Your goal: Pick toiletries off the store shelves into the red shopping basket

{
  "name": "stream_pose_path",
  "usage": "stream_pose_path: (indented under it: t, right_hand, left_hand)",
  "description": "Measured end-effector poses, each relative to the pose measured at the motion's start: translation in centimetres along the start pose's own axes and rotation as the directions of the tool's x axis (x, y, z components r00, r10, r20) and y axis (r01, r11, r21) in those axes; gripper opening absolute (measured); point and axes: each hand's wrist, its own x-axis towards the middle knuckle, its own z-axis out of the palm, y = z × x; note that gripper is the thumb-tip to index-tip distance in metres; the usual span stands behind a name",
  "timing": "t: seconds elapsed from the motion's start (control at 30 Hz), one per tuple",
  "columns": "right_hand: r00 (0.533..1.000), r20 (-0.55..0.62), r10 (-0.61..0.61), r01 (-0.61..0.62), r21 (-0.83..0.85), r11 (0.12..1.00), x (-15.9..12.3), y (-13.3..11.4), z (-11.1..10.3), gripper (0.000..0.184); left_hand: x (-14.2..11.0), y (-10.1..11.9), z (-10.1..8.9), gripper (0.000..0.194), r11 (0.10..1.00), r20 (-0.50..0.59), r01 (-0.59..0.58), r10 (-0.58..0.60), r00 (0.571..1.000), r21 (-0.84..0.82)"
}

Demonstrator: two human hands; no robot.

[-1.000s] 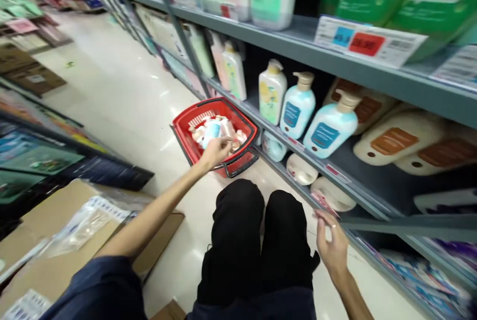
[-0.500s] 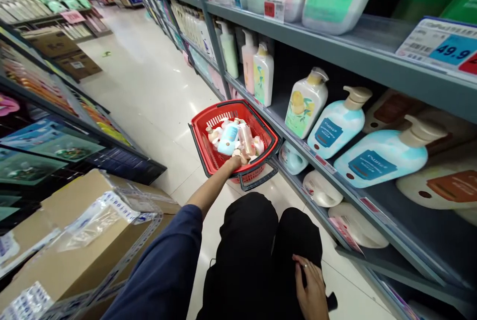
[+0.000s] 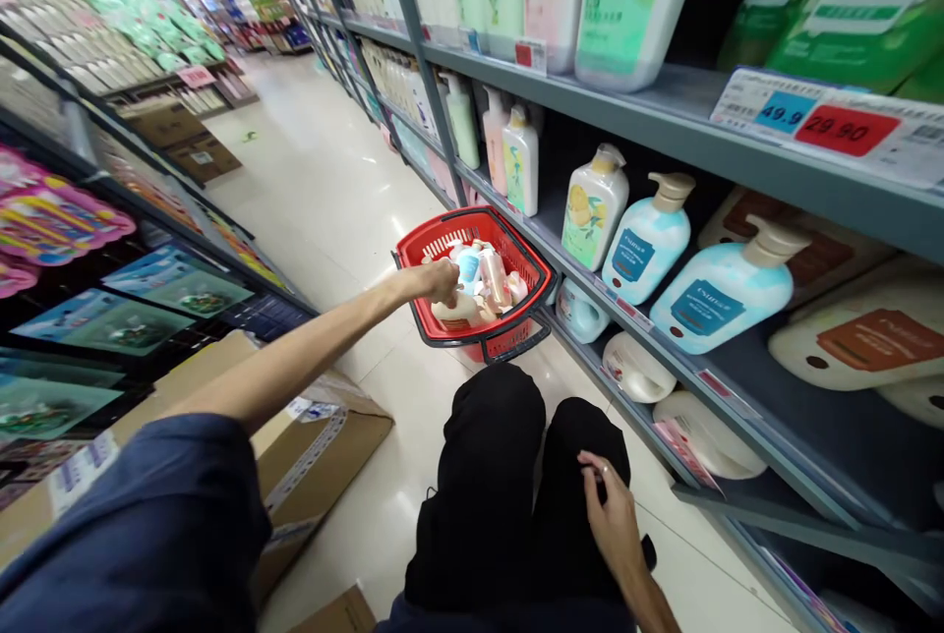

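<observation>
A red shopping basket (image 3: pixel 435 244) stands on the aisle floor ahead of my knees, filled with several small bottles (image 3: pixel 481 281). My left hand (image 3: pixel 440 279) reaches into it with fingers curled over the bottles; whether it grips one I cannot make out. My right hand (image 3: pixel 609 507) rests on my right knee, fingers loosely bent, holding nothing. I am crouching in black trousers.
Grey shelving (image 3: pixel 664 137) on the right carries pump bottles (image 3: pixel 647 237) and price tags (image 3: pixel 826 117). A cardboard box (image 3: pixel 317 441) sits on the floor at my left, beside a low display of packets (image 3: pixel 110 318). The tiled aisle (image 3: pixel 310 181) runs ahead.
My left hand has shifted from the basket's near rim to over the bottles on its left side. My right hand came off the shelf edge onto my knee. The view tilted up.
</observation>
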Motion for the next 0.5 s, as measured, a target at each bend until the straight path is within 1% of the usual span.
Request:
stream_pose_path:
  t: [0.07, 0.1, 0.13, 0.17, 0.2, 0.23, 0.27, 0.3, 0.33, 0.37, 0.4, 0.47, 0.5]
  right_hand:
    - [0.999, 0.046, 0.004, -0.008, 0.095, 0.995, 3.5, -2.5, -0.2, 0.032]
    - [0.996, 0.085, -0.011, -0.001, 0.138, 0.990, 5.6, -4.3, -0.3, 0.034]
    - [0.992, 0.123, -0.036, 0.013, 0.185, 0.983, 7.8, -6.5, -0.4, 0.037]
    - [0.985, 0.158, -0.071, 0.032, 0.238, 0.971, 10.0, -9.0, -0.6, 0.041]
    - [0.975, 0.186, -0.119, 0.058, 0.302, 0.952, 12.0, -11.5, -0.8, 0.046]
    - [0.964, 0.199, -0.175, 0.093, 0.363, 0.927, 13.8, -14.1, -1.0, 0.054]
    - [0.952, 0.196, -0.236, 0.136, 0.419, 0.898, 15.2, -16.4, -1.3, 0.063]
    - [0.938, 0.196, -0.286, 0.167, 0.469, 0.867, 16.1, -18.4, -1.8, 0.073]
    - [0.924, 0.212, -0.318, 0.169, 0.519, 0.838, 16.6, -20.0, -2.4, 0.079]
    - [0.912, 0.244, -0.330, 0.142, 0.566, 0.812, 16.6, -21.1, -3.1, 0.081]
    - [0.904, 0.283, -0.319, 0.090, 0.605, 0.791, 16.1, -21.8, -3.9, 0.079]
    - [0.910, 0.332, -0.248, -0.037, 0.662, 0.749, 14.2, -22.0, -5.6, 0.069]
    - [0.921, 0.333, -0.205, -0.085, 0.682, 0.727, 13.0, -21.7, -6.5, 0.066]
  left_hand:
    - [-1.6, 2.9, -4.2, 0.026, 0.982, 0.090, 0.000, -0.018, 0.996, 0.188]
    - [-2.6, 4.9, -6.4, 0.024, 0.952, 0.147, -0.030, -0.016, 0.989, 0.306]
    - [-3.7, 7.1, -8.7, 0.020, 0.897, 0.207, -0.080, -0.013, 0.978, 0.435]
    - [-5.0, 9.5, -10.9, 0.017, 0.819, 0.277, -0.151, -0.011, 0.961, 0.554]
    - [-6.3, 11.9, -12.9, 0.019, 0.757, 0.323, -0.207, -0.006, 0.947, 0.620]
    - [-7.7, 14.4, -14.8, 0.022, 0.729, 0.358, -0.242, -0.004, 0.934, 0.641]
    - [-9.0, 16.7, -16.2, 0.026, 0.727, 0.386, -0.265, 0.000, 0.922, 0.633]
    - [-10.1, 18.7, -17.3, 0.028, 0.744, 0.406, -0.275, 0.006, 0.914, 0.609]
    - [-11.1, 20.5, -17.9, 0.030, 0.773, 0.417, -0.277, 0.017, 0.909, 0.571]
    - [-11.8, 21.9, -18.0, 0.030, 0.804, 0.416, -0.276, 0.040, 0.909, 0.527]
    - [-12.3, 22.9, -17.7, 0.028, 0.835, 0.403, -0.277, 0.074, 0.912, 0.475]
    - [-12.6, 24.1, -16.0, 0.025, 0.887, 0.354, -0.295, 0.164, 0.921, 0.355]
    - [-12.4, 24.3, -14.9, 0.023, 0.904, 0.328, -0.312, 0.212, 0.921, 0.293]
